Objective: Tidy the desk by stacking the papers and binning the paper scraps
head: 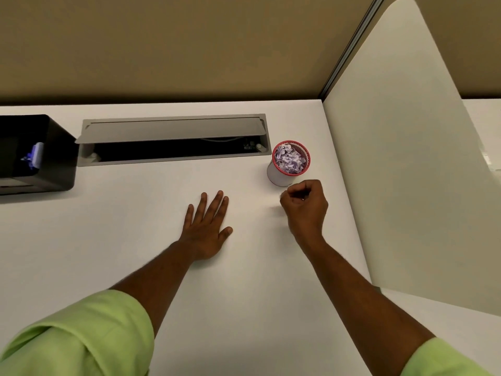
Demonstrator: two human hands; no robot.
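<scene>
Right hand (305, 206): we curl the fingers into a fist, nothing seen held | left hand (207, 226): flat, fingers straight, on the desk (244, 294) | paper scraps (290, 160): inside the red-rimmed bin (280, 176), near the desk's far right corner, just beyond the right hand.

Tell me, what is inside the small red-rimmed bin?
The red-rimmed bin holds crumpled pale purple paper scraps up to near its rim. Anything beneath them is covered.

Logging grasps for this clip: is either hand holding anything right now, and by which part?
The left hand lies flat on the desk, holding nothing. The right hand has its fingers curled; whether they pinch a scrap cannot be told.
</scene>
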